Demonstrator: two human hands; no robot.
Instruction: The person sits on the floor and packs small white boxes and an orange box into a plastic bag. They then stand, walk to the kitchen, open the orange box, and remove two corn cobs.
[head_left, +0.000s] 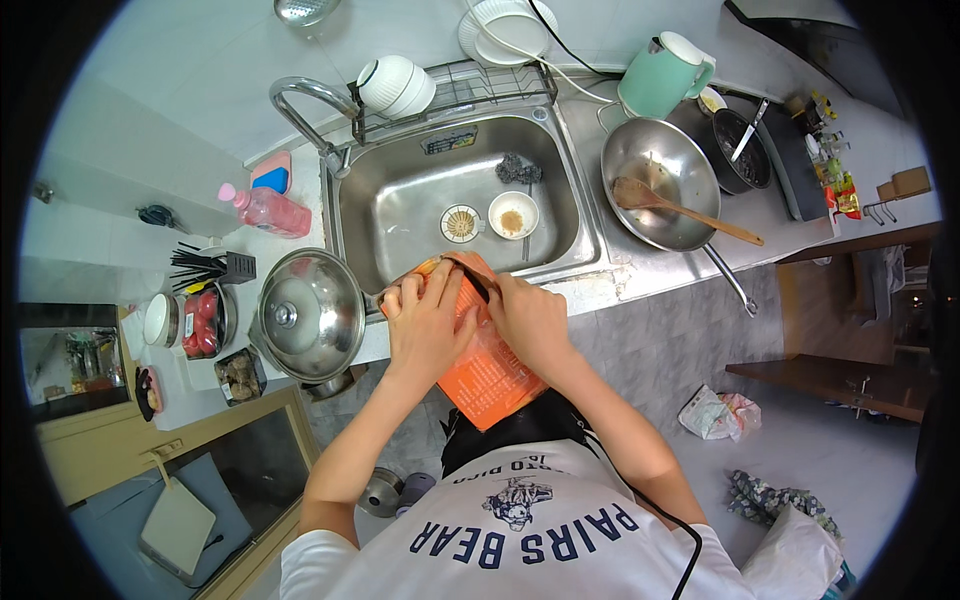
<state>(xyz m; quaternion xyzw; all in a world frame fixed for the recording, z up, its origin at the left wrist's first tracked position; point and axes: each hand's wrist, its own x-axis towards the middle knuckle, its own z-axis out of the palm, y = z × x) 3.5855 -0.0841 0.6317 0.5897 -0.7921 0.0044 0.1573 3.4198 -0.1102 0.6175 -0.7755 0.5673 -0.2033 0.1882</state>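
Observation:
An orange printed package (491, 367) is held in front of my body at the sink's near edge. It bears writing, and its top edge is parted into a dark gap. My left hand (427, 319) spreads over its upper left, fingers curled across the top. My right hand (529, 315) grips the upper right edge beside the gap. What is inside cannot be seen. Just beyond the package is the stainless steel sink (397, 187). In it are a white bowl (514, 215) with brown residue, a drain strainer (460, 223) and a steel wool scrubber (517, 169).
Left of the sink are a domed metal lid (315, 322), a pink soap bottle (274, 212) and a pack of red fruit (201, 322). On the right counter, a steel wok (660, 150) holds a wooden spatula (675, 206), its handle jutting past the edge. A green kettle (656, 82) stands behind.

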